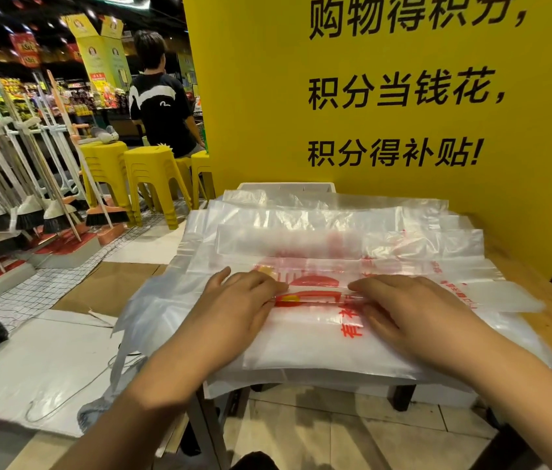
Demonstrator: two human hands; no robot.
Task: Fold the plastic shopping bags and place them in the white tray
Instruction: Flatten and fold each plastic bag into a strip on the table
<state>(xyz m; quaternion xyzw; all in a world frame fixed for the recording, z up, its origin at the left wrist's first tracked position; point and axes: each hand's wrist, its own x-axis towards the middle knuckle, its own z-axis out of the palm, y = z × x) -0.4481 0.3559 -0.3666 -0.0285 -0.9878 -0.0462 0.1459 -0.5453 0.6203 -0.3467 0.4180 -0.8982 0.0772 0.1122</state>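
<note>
1. Head view: my left hand (234,310) lies flat with fingers stretched, pressing on the top plastic bag (301,337) with red print.
2. My right hand (417,310) presses the same bag just beside, also flat, grasping nothing.
3. This bag lies on a pile of bags (301,225) on the wooden table (546,320).
4. The white tray (284,187) stands behind the pile, near the yellow wall (251,96).

The white tray (286,187) was almost wholly hidden behind the heap of plastic bags (318,232), with only its far rim showing. The bags also covered most of the table (519,266), and their red print (315,296) was too smeared to read.
</note>
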